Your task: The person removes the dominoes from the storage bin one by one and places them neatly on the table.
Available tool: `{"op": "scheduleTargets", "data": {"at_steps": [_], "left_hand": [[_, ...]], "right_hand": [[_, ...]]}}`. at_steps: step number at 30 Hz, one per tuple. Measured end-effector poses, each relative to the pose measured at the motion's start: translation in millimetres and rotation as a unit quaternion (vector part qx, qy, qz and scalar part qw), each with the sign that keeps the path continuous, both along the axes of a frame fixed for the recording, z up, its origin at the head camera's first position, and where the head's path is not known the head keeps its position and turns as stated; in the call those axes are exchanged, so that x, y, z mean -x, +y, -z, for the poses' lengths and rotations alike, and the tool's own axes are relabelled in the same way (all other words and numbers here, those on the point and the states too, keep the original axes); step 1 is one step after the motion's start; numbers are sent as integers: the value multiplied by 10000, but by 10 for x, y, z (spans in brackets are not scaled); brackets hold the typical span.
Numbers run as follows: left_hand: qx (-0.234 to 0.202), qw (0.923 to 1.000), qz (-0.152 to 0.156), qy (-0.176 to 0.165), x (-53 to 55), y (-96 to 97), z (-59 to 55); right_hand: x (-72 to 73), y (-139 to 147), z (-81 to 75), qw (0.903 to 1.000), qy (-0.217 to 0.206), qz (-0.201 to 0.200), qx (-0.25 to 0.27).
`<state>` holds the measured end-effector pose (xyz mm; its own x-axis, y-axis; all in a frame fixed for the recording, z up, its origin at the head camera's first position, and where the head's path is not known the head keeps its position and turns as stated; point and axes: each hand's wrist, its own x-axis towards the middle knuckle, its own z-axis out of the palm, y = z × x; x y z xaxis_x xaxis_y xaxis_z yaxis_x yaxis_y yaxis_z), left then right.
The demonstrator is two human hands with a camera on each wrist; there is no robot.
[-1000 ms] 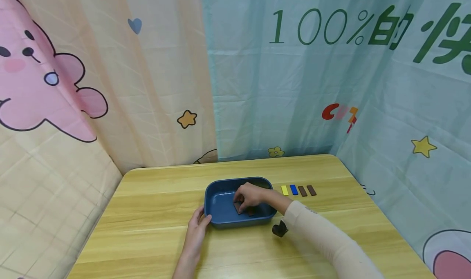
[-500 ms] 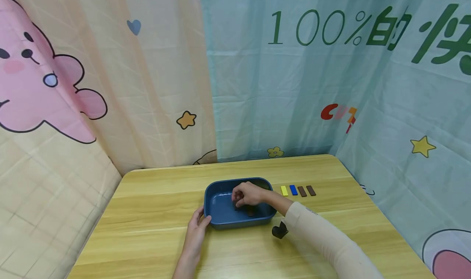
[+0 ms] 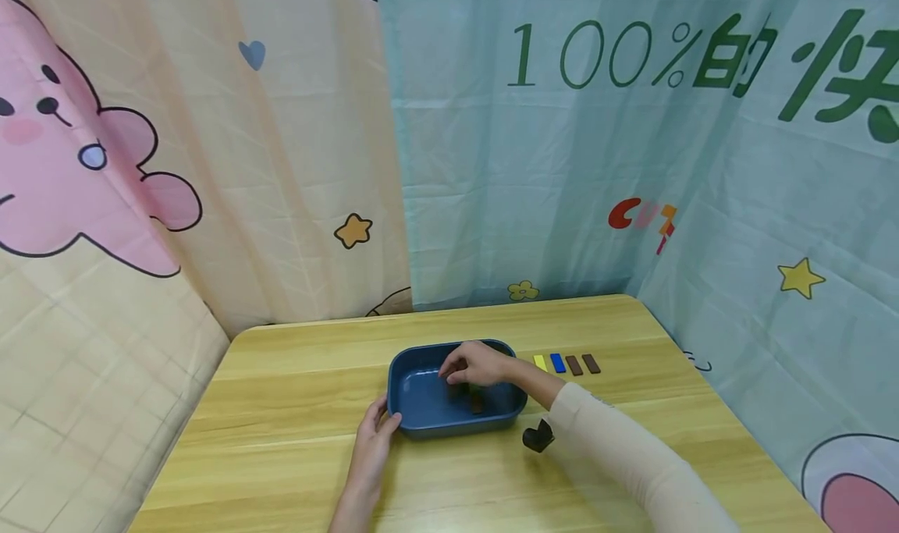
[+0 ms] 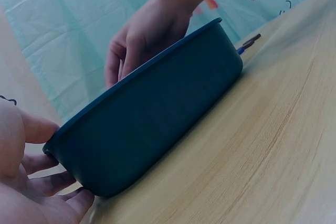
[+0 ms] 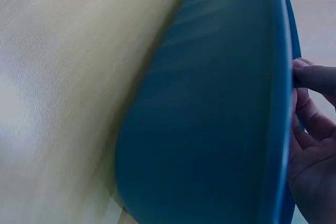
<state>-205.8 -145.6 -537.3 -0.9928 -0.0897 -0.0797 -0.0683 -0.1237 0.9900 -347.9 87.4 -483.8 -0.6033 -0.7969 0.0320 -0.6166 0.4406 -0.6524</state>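
Note:
A dark blue rectangular tub [image 3: 449, 428] stands on the wooden table. My left hand [image 3: 372, 439] grips its near left corner, thumb [image 4: 39, 129] at the rim and fingers against the outer wall. My right hand [image 3: 476, 364] reaches down inside, fingers curled and fingertips together, in front of a dark brown block [image 3: 456, 390]. I cannot tell whether the fingers hold anything. Another small brown block [image 3: 477, 401] is in the tub, right of the first. In the right wrist view the tub wall [image 5: 210, 108] covers most of what lies below the right hand [image 5: 315, 145].
Right of the tub, in a row on the table [image 3: 295, 408], lie a yellow block [image 3: 540, 363], a blue block [image 3: 558, 363] and two brown blocks [image 3: 573, 365]. A black device [image 3: 538, 436] sits at the right wrist. Printed curtains [image 3: 492, 205] hang behind the table.
My right hand has risen slightly and shifted a little left within the tub, showing more of the brown blocks beneath it. My left hand keeps its grip on the corner.

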Motion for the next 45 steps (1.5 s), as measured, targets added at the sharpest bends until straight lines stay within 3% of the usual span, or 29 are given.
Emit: {"op": "scheduleTargets", "data": {"at_steps": [17, 32, 41, 45], "left_hand": [[-6, 10000, -27, 88, -5, 5, -7], [23, 10000, -66, 48, 0, 20, -1], [0, 10000, -42, 25, -4, 19, -10], [16, 10000, -62, 44, -7, 21, -8]], "right_hand": [[48, 345, -164, 9984, -172, 464, 267], [45, 770, -194, 9961, -249, 755, 387], [23, 1009, -206, 9885, -610, 1212, 672], [15, 1107, -209, 9874, -540, 1289, 738]]}}
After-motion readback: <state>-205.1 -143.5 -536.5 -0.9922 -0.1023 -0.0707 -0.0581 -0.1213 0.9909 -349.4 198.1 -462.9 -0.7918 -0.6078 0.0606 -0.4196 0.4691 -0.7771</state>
